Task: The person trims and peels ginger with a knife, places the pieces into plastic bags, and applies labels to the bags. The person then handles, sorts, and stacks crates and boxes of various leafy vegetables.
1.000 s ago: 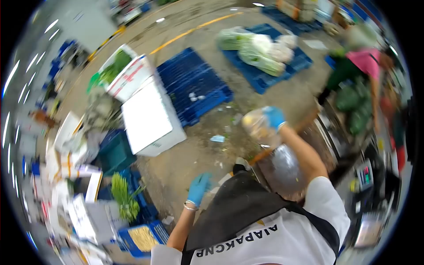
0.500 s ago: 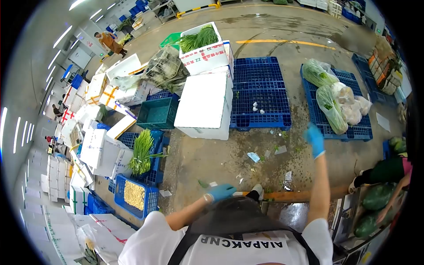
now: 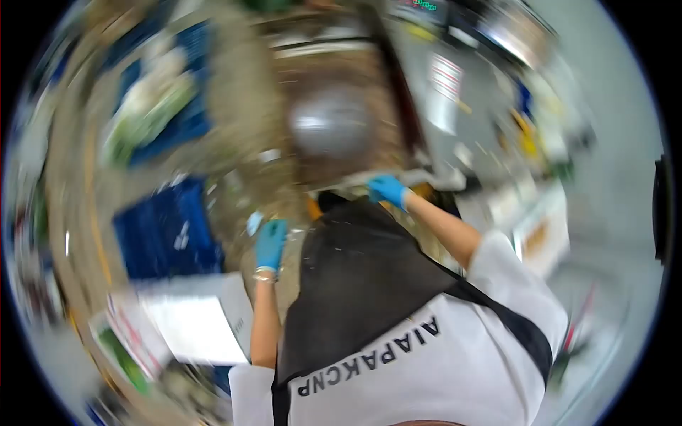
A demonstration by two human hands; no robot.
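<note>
My left hand (image 3: 271, 245), in a blue glove, hangs to the left of the dark apron (image 3: 355, 284). Its fingers stretch forward, apart, with nothing seen in them. A small light-blue scrap (image 3: 254, 222) on the floor shows just past it. On the right, my blue-gloved right hand (image 3: 388, 190) is in front of the apron, fingers loosely bent and seemingly empty. It is close to a pale edge (image 3: 444, 179) below a grey work surface; whether it touches that edge is unclear through the blur.
A blue pallet (image 3: 167, 231) lies at left, with a white foam box (image 3: 195, 330) nearer me. Bagged greens (image 3: 145, 121) rest on another blue pallet (image 3: 202, 78). Ahead is a brown surface (image 3: 284, 92) with a shiny round patch. Papers and blurred items cover the grey worktop (image 3: 483, 85) at right.
My view has swung strongly to the right, bringing the grey worktop into sight. The pallets now appear at left. My right hand has come down from its outstretched position, closer to the body.
</note>
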